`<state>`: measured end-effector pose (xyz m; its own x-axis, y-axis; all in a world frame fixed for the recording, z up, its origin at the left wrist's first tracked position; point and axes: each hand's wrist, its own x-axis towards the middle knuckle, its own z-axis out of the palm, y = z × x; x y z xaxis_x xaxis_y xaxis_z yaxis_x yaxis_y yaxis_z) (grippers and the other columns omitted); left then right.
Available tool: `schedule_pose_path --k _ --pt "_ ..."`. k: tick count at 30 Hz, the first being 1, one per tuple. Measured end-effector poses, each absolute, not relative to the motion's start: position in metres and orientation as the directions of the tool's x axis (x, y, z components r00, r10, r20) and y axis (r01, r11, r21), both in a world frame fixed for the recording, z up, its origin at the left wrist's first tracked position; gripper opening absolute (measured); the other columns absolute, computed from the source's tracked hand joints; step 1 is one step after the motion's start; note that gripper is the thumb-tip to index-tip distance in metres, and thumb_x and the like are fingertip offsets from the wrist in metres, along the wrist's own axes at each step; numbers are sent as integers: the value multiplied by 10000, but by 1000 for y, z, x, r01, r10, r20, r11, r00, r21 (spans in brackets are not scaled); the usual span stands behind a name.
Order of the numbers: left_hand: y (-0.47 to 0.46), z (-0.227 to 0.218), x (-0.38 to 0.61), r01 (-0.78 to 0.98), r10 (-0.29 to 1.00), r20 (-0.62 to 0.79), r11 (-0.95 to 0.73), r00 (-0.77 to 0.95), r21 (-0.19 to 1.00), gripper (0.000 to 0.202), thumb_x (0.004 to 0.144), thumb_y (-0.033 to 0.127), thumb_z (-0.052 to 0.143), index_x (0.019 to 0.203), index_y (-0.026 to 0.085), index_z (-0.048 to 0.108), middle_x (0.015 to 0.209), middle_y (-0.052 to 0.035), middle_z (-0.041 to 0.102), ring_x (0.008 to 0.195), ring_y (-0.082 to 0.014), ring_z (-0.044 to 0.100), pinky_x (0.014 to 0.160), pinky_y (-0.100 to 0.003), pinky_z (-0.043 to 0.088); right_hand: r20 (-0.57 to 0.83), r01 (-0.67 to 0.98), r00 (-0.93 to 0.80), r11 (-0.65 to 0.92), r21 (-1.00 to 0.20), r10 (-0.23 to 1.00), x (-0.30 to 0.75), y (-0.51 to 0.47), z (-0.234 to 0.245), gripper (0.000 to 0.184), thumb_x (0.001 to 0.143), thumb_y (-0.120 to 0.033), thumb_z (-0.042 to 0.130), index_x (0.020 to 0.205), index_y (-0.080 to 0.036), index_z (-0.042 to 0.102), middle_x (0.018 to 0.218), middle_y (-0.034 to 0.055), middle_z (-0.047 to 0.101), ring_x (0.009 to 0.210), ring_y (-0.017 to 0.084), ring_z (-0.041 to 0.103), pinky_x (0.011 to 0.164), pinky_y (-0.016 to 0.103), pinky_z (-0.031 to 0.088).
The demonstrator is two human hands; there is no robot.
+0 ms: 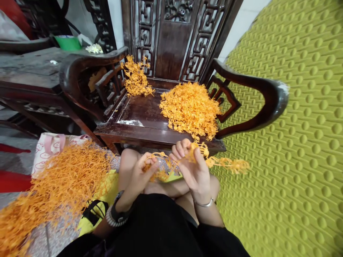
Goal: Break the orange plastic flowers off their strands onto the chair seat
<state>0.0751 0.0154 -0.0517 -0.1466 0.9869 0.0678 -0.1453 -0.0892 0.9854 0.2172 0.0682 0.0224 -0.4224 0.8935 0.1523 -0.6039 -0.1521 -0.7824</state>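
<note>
In the head view, my left hand (144, 170) is closed over my lap, thumb and fingers pinching orange plastic sprigs. My right hand (195, 173) has its palm turned up and its fingers curled round more of the same orange plastic sprigs (227, 163), which trail out to the right. Thin orange strands span the gap between both hands. Just beyond my right hand, a large heap of orange sprigs (191, 109) lies on the wooden chair seat (144, 112). A smaller orange bunch (136, 78) rests at the seat's back left corner.
To my left, a big pile of orange strands (69, 175) spreads over the floor beside a white and pink bag (46, 146). A dark wooden table (29, 67) holds a green container (68, 43). A bumpy yellow-green mat (294, 150) covers the right side.
</note>
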Motion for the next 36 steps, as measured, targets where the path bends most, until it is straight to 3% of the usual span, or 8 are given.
schedule_pose_path --k 5,16,20,22,25,30,32,36 --pt "11 -50 74 -708 984 -147 32 -102 706 152 806 254 658 707 154 600 333 122 299 339 -30 264 699 -214 465 99 -752 -284 -157 -640 954 239 72 25 306 833 -437 628 714 -207 464 546 -85 303 405 56 161 371 147 315" --pt "1 -58 73 -621 950 -118 280 289 732 321 917 241 537 1217 168 627 346 114 314 302 -15 260 493 -156 367 192 -834 -240 -101 -543 952 286 80 38 436 798 -471 666 601 -198 388 406 -109 249 330 40 153 311 171 209" --pt "-3 -55 80 -428 986 -65 125 152 895 407 891 314 580 1293 250 560 909 -39 688 788 -127 644 733 -229 496 272 -839 -373 -198 -508 887 300 81 44 562 786 -559 625 541 -203 267 396 -104 201 329 37 124 308 200 146" --pt "-4 -47 81 -199 994 100 -105 -35 974 432 871 313 609 1297 273 549 1346 -70 524 1221 -224 497 1014 -333 402 301 -828 -485 -321 -460 821 299 80 43 571 823 -601 541 532 -206 248 396 -99 208 329 35 117 305 198 129" --pt "-3 -29 82 77 948 317 -316 -12 946 452 873 326 598 1317 277 526 1467 -58 395 1372 -260 306 1149 -415 213 343 -760 -644 -516 -396 684 287 76 38 576 862 -645 415 522 -208 257 396 -94 220 322 32 113 296 185 115" --pt "5 -16 105 109 903 224 -280 366 954 655 760 421 713 1337 236 464 1321 -102 541 1201 -280 488 1036 -427 364 295 -705 -690 -521 -482 661 258 62 32 587 855 -663 417 520 -199 292 405 -86 258 332 38 170 323 179 187" --pt "8 -20 121 83 900 128 -178 417 981 472 772 441 690 1146 180 570 1047 -77 637 942 -227 578 849 -355 458 207 -711 -612 -417 -567 763 251 59 33 539 857 -589 506 539 -190 331 428 -82 289 365 44 216 368 166 259" --pt "10 -29 137 -96 898 74 -35 433 995 333 939 423 426 824 146 568 626 27 436 592 -109 411 569 -245 345 117 -738 -499 -351 -576 859 259 61 35 395 860 -382 612 597 -179 397 487 -81 343 420 44 282 435 147 326"
